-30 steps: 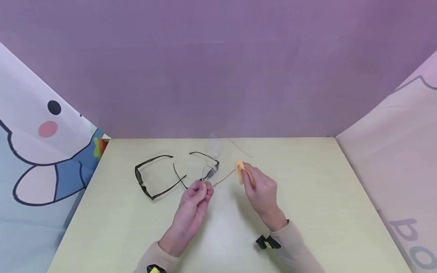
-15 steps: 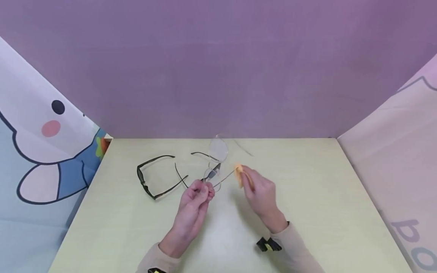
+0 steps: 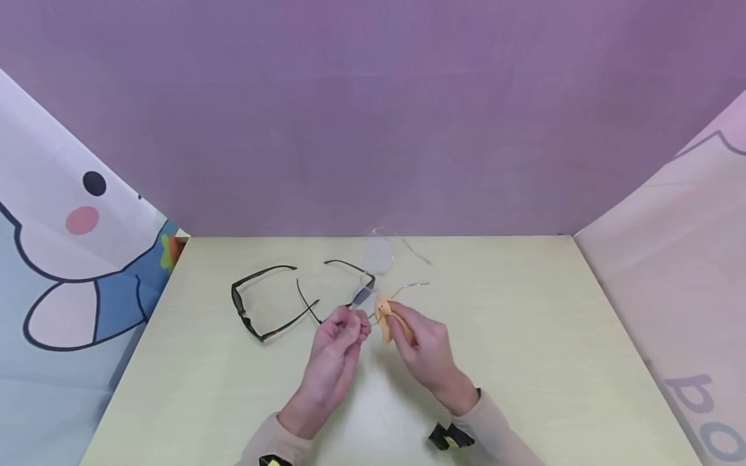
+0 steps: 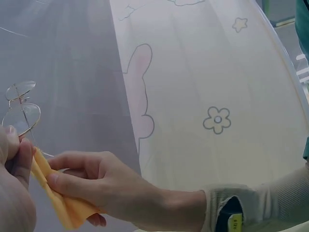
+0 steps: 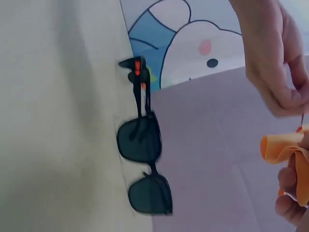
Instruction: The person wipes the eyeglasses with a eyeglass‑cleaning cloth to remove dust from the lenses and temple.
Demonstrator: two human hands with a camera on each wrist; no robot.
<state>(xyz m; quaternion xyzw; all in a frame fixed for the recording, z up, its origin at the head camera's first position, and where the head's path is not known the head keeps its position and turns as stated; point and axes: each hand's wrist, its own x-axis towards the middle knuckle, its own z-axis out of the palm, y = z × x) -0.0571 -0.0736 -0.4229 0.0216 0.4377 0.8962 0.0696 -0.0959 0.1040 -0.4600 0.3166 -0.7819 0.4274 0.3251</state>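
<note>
Thin gold-rimmed eyeglasses (image 3: 377,255) with clear lenses are held up above the table. My left hand (image 3: 333,359) pinches them near one lens with thumb and fingers; that hand hides part of the rim. My right hand (image 3: 430,355) grips an orange cloth (image 3: 383,310), folded around one temple arm close to the rim. Beyond the cloth the tip of that arm sticks out. In the left wrist view both eyeglass lenses (image 4: 23,118) show above my left fingers, with the cloth (image 4: 67,210) right beside them.
Black-framed sunglasses (image 3: 237,301) lie on the table (image 3: 524,349) at the left, arms unfolded. A second dark pair (image 3: 362,296) lies behind my left hand, partly covered. A purple backdrop (image 3: 373,129) rises at the table's far edge, with printed side cloths.
My right hand has slid the orange cloth leftward along the temple arm, closer to my left hand. The arm's tip shows past the cloth now. My left hand has shifted only slightly.
</note>
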